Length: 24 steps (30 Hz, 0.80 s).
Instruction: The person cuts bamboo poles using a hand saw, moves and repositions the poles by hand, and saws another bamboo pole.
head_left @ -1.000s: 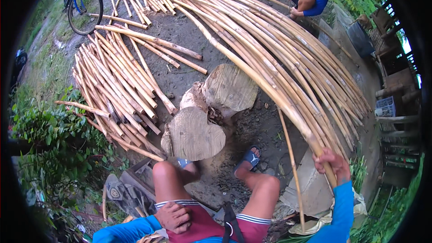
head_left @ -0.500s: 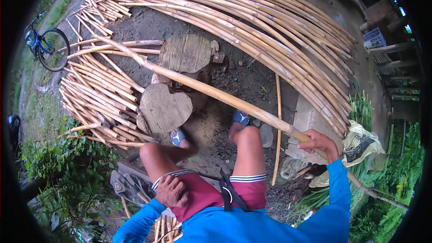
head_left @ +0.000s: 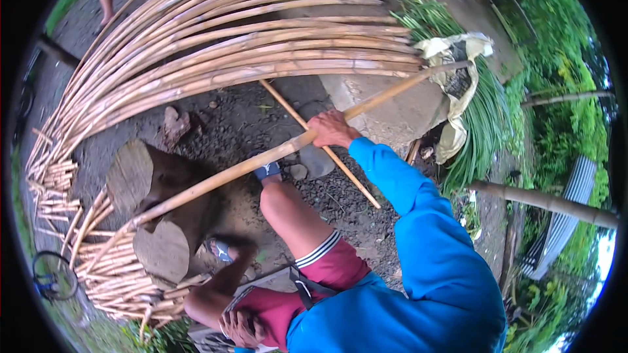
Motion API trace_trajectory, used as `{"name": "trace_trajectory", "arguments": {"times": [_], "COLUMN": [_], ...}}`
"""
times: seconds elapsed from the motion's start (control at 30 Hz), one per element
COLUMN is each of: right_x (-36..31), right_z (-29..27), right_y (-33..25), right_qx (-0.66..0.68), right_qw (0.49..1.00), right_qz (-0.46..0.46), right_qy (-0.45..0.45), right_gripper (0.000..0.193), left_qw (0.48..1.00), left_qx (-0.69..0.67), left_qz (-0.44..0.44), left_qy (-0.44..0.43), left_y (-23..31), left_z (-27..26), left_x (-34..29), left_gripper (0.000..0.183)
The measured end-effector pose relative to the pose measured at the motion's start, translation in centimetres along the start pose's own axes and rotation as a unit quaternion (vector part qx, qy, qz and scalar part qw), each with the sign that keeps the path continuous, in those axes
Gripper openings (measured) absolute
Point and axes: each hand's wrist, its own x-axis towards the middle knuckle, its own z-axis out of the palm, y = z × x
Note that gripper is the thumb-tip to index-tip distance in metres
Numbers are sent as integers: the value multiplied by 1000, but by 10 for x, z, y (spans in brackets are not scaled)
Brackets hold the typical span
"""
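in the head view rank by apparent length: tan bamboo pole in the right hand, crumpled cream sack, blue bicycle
1. Long tan bamboo pole in the right hand
2. Crumpled cream sack
3. Blue bicycle, apparently farther off

right hand (head_left: 332, 128): gripping bamboo pole (head_left: 261, 162) | left hand (head_left: 241, 329): on maroon shorts (head_left: 275, 307) | long poles (head_left: 288, 67): spread on ground (head_left: 226, 117)
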Motion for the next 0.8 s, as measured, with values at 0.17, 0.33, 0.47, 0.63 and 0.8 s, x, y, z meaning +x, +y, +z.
{"name": "trace_trajectory", "arguments": {"times": [0.17,0.33,0.47,0.63,0.8], "right_x": [-5,16,30,7,-81], "right_z": [9,47,60,60,97], "right_y": [-76,-132,-98,-105,-80], "right_qx": [34,150,179,197,211], "right_qw": [998,983,983,947,966], "right_qz": [-21,-95,-51,-112,-139], "right_qy": [-44,50,3,229,59], "right_gripper": [27,21,38,36,34], "left_qw": [1000,999,998,995,996], "left_qx": [20,40,39,101,57], "left_qz": [1,0,2,-5,-10], "left_qy": [0,-31,-53,-6,-69], "left_y": [-7,-1,7,-7,-1], "left_z": [9,3,4,0,-28], "left_x": [4,15,22,-10,23], "left_gripper": [41,41,41,39,37]}}
